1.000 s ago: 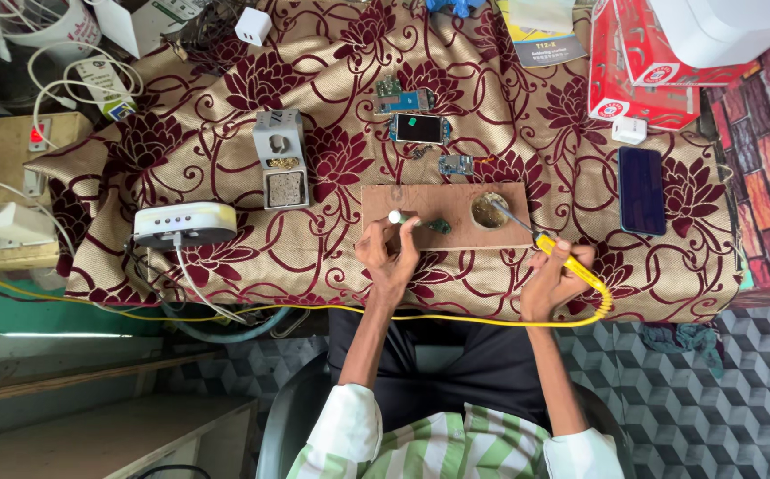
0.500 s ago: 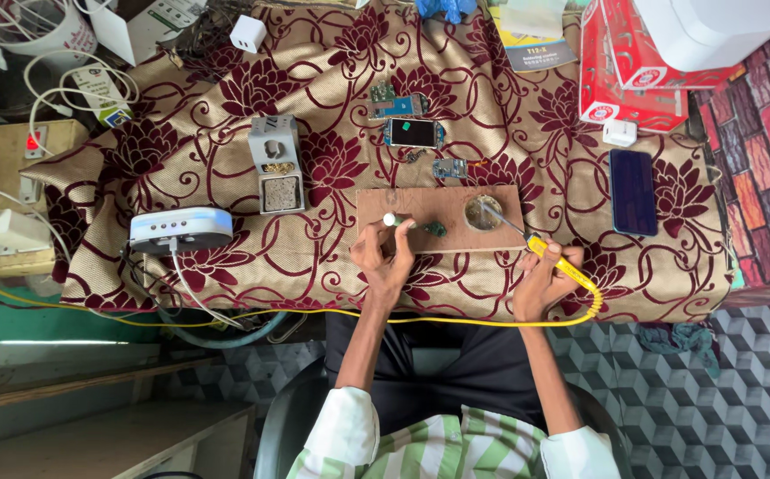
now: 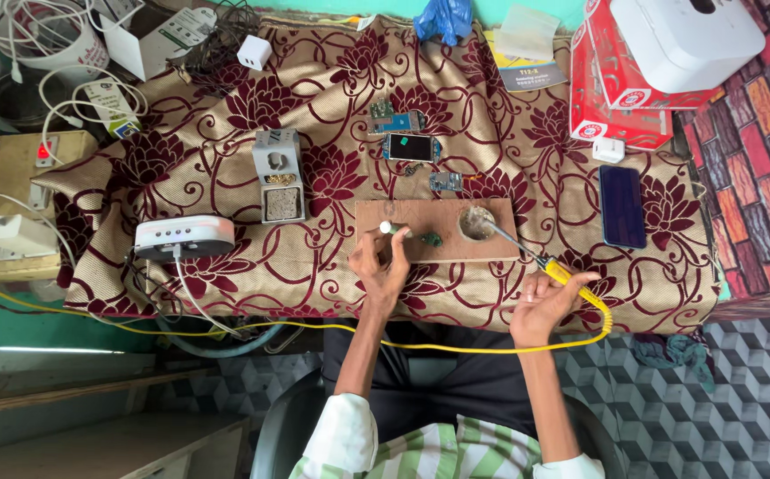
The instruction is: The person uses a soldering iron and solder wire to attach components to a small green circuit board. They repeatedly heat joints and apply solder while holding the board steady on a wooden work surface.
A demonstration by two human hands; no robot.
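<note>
My right hand (image 3: 546,304) grips the yellow handle of a soldering iron (image 3: 527,253), whose metal tip reaches into a small round tin (image 3: 476,223) on the wooden board (image 3: 442,217). My left hand (image 3: 383,263) pinches a small white tube-like object (image 3: 387,228) over the board's left part. Just right of those fingers a small green circuit piece (image 3: 433,239) lies on the board. The iron's yellow cable (image 3: 456,344) loops across my lap and off to the left.
On the floral cloth (image 3: 216,124) lie a grey soldering stand (image 3: 278,176), a white device (image 3: 183,237), phone boards (image 3: 410,146), a dark phone (image 3: 622,206) and a red box (image 3: 620,84). Power strips and chargers (image 3: 12,235) crowd the left edge.
The view has shifted slightly. Both hands stay at the board, and the iron's tip remains at the round tin.
</note>
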